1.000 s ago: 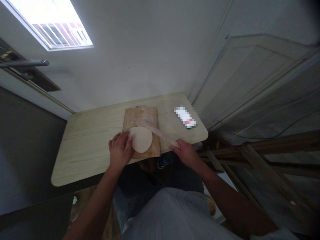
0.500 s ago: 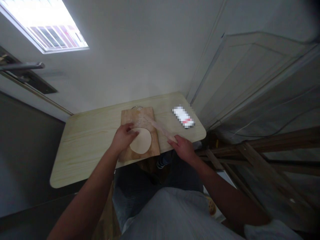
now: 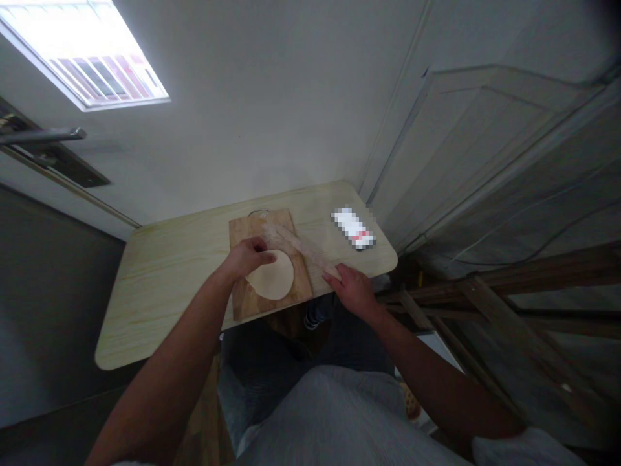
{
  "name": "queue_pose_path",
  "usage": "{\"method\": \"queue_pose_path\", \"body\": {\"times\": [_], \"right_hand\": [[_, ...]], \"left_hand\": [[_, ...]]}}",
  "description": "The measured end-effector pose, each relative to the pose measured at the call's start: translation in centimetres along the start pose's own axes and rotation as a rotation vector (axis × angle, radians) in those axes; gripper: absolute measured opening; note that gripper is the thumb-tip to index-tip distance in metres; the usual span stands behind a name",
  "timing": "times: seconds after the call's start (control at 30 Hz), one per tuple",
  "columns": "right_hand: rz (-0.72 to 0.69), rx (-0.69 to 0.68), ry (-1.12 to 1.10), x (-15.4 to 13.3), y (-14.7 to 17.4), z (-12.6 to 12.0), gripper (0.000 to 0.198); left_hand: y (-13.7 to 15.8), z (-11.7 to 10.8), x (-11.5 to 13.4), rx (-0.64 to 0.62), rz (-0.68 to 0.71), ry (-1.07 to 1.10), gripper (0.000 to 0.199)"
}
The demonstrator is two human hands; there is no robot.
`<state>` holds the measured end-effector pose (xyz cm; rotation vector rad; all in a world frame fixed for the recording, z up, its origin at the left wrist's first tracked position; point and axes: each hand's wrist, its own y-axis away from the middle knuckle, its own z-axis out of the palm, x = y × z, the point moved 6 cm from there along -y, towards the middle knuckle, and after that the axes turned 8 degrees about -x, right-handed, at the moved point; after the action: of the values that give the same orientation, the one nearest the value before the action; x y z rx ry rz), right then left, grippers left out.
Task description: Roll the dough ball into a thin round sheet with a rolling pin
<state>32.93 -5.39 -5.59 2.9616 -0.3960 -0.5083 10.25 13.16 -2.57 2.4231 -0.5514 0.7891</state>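
Observation:
A thin round sheet of dough [image 3: 272,279] lies flat on a wooden cutting board [image 3: 301,288]. My left hand [image 3: 246,256] is at its upper left edge, with thumb and fingers pinched together on the dough's rim. In my right hand [image 3: 354,287] is the near end of a slim, pale rolling pin [image 3: 306,250], fingers wrapped round it. The pin slants up and left, with its far end over the floury top part of the board, just beyond the dough.
The board rests on a narrow light wood table [image 3: 160,278]. A blurred-out phone [image 3: 354,228] lies near the table's right end. A metal ring handle [image 3: 259,212] shows at the board's far edge. Behind stands a white door with a handle [image 3: 43,136].
The board has turned a little and its far end has shifted left. My left hand has moved slightly right with the dough's edge. The pin's far end sits a little further left.

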Motion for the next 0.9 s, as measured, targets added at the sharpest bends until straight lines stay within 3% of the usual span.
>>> {"method": "queue_pose_path", "body": {"times": [0.1, 0.3, 0.47, 0.57, 0.7, 0.8, 0.9], "right_hand": [[-0.009, 0.011, 0.007, 0.0, 0.0, 0.0, 0.040], [-0.001, 0.019, 0.021, 0.0, 0.0, 0.1, 0.040], [-0.003, 0.026, 0.019, -0.2, 0.1, 0.0, 0.039], [0.003, 0.024, 0.031, -0.1, 0.1, 0.0, 0.040], [0.016, 0.006, 0.042, -0.1, 0.0, 0.1, 0.041], [0.020, 0.005, 0.039, -0.1, 0.0, 0.1, 0.042], [0.015, 0.007, 0.035, 0.0, 0.1, 0.1, 0.041]], "left_hand": [[0.1, -0.2, 0.1, -0.018, 0.000, -0.026, 0.036], [0.8, 0.3, 0.2, -0.215, -0.044, -0.063, 0.034], [2.4, -0.4, 0.5, -0.228, -0.023, 0.173, 0.037], [3.5, -2.4, 1.1, -0.107, -0.017, 0.344, 0.039], [5.4, -4.3, 2.0, 0.255, 0.068, 0.312, 0.039], [7.3, -1.9, 2.6, 0.440, 0.191, 0.051, 0.033], [8.4, 3.4, 2.6, 0.344, 0.326, -0.225, 0.026]]}}
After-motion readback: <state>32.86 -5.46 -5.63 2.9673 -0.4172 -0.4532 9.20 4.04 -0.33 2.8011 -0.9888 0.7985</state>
